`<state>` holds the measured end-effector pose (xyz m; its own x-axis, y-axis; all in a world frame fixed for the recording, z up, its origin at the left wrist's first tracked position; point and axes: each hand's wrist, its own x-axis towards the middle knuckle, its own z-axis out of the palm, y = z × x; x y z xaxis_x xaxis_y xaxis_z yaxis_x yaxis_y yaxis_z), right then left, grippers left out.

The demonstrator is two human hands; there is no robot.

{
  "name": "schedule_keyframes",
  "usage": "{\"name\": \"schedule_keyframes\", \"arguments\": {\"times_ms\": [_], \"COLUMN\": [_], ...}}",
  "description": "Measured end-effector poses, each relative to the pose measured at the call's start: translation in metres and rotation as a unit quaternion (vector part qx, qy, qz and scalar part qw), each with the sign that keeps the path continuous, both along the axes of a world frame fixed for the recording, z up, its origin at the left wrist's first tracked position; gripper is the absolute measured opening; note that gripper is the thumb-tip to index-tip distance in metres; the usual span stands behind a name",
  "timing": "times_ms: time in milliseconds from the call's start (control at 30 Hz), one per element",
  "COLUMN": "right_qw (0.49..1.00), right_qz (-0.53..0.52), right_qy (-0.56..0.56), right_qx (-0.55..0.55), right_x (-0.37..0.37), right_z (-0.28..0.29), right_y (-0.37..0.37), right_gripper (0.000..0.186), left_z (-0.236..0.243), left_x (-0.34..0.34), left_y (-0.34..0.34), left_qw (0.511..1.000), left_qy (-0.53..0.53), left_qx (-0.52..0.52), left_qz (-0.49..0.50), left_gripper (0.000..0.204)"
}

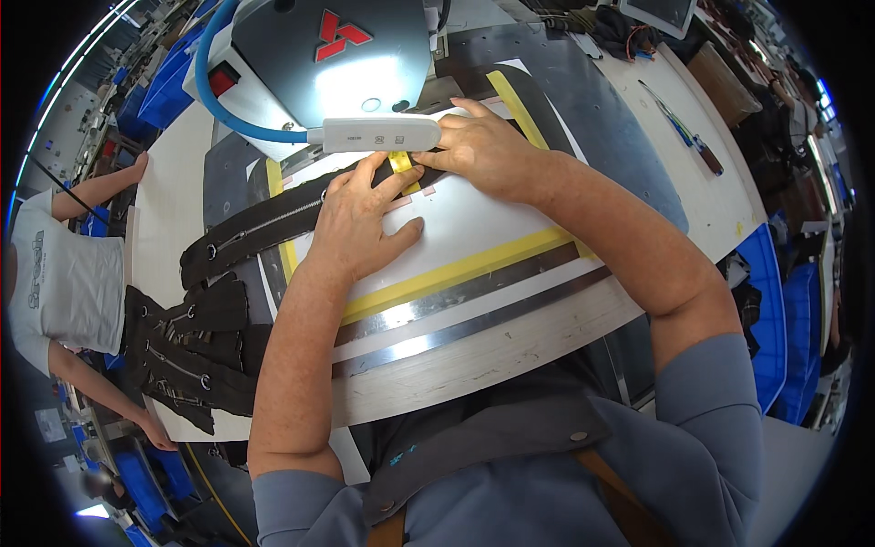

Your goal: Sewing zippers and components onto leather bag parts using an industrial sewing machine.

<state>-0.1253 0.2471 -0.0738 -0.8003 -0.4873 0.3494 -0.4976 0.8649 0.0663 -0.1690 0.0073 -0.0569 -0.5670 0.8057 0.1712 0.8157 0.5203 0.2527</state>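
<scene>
A dark fabric strip with a metal zipper (273,214) runs from the left of the table to beneath the machine's lamp. My left hand (351,223) lies on its right end, fingers spread and pressing down, thumb apart on the white sheet (456,223). My right hand (488,150) rests at the strip's far right end, fingers stretched out, some tips hidden behind the white lamp head (383,135). Between the hands a small yellow piece (401,164) shows on the strip. Yellow tape (456,272) borders the white sheet.
A dark machine head with a red emblem (301,68) stands close beyond my hands, a blue hose (205,68) looping at its left. More dark zippered pieces (191,346) hang over the table's left side. A screwdriver (706,157) lies at right. A person (68,273) is at left.
</scene>
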Motion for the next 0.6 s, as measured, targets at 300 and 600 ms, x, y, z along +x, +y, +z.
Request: {"name": "schedule_keyframes", "arguments": {"times_ms": [300, 600], "right_qw": [1.0, 0.998], "right_qz": [-0.019, -0.059], "right_qy": [-0.001, -0.027], "right_qx": [-0.008, -0.001], "right_x": [-0.015, -0.033], "right_z": [-0.003, 0.0], "right_y": [-0.001, 0.0], "right_gripper": [0.033, 0.035], "left_z": [0.001, 0.003], "left_x": [-0.012, 0.001], "left_y": [0.004, 0.001], "left_qw": [1.0, 0.993], "left_qy": [-0.001, 0.114], "left_qx": [0.005, 0.004], "left_qz": [-0.007, -0.027], "left_gripper": [0.057, 0.047]}}
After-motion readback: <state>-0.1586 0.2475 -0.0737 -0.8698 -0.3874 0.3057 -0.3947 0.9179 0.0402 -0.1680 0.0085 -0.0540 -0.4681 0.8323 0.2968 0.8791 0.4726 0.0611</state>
